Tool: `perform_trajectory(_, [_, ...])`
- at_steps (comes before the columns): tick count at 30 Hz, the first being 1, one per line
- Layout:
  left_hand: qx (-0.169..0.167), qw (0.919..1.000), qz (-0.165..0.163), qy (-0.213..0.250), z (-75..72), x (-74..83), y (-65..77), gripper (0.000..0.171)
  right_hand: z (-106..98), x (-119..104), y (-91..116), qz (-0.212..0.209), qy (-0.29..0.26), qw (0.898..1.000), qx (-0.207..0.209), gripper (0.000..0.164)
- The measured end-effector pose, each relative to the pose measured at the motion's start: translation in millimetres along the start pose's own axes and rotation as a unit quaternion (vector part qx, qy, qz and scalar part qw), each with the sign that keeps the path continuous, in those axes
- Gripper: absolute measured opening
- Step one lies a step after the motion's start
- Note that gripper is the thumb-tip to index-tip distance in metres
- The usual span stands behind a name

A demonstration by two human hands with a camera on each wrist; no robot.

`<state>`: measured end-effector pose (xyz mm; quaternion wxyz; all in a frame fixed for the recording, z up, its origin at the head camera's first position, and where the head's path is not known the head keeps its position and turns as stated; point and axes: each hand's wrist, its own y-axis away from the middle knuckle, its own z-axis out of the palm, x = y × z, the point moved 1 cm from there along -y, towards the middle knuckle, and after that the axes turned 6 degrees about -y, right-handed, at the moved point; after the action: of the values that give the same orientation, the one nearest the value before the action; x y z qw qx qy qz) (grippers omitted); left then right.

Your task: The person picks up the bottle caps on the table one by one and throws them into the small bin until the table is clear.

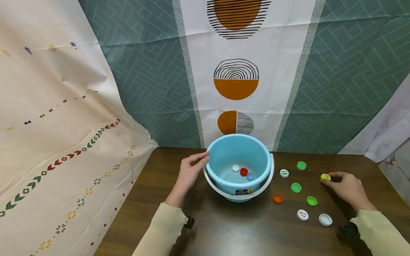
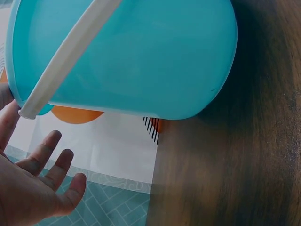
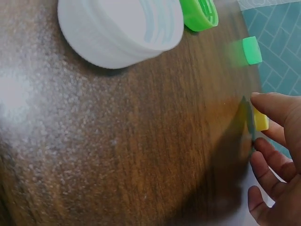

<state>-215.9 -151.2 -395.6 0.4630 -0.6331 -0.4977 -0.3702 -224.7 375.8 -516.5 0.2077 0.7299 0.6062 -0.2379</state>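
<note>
A light blue bucket [image 1: 238,142] with a white handle [image 1: 221,192] stands at the back middle of the table. Inside it lie a white bottle cap [image 1: 235,168], a red one [image 1: 243,172] and a blue one [image 1: 250,176]. My left hand [image 1: 192,169] pinches the bucket's left rim between thumb and index finger; in the left wrist view its other fingers spread apart below the rim. Over on the right, my right hand [image 1: 347,186] pinches a yellow bottle cap [image 1: 325,177] by its edge. The right wrist view shows this yellow cap [image 3: 260,120] between thumb and fingers, close to the tabletop.
Between bucket and right hand lie several loose caps: green [image 1: 301,165], green [image 1: 296,187], green [image 1: 311,201], orange [image 1: 278,198], and white ones [image 1: 302,215]. A patterned cloth [image 1: 153,78] hangs behind the table; a cream cloth [image 1: 64,142] borders its left side.
</note>
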Motion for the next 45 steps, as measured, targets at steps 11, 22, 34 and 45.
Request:
perform_trajectory(11, [-0.001,1.0,0.0,0.003,-0.3,-0.2,-1.0,0.032,-5.7,-12.2,-2.0,-0.045,-0.02,0.998,0.034,0.064])
perform_trajectory(22, [-0.003,0.9999,0.004,0.01,0.4,-0.1,-1.2,0.033,-14.7,-24.6,-0.8,-0.048,-0.023,0.997,0.06,0.062])
perform_trajectory(34, [-0.005,1.0,0.005,0.005,0.1,-1.4,-0.3,0.033,-25.1,-48.7,-1.3,-0.054,-0.041,0.994,0.087,0.06])
perform_trajectory(45, [-0.005,1.0,0.0,0.003,-0.3,-1.8,-0.7,0.032,-29.8,-78.7,-4.7,-0.082,-0.049,0.991,0.097,0.058])
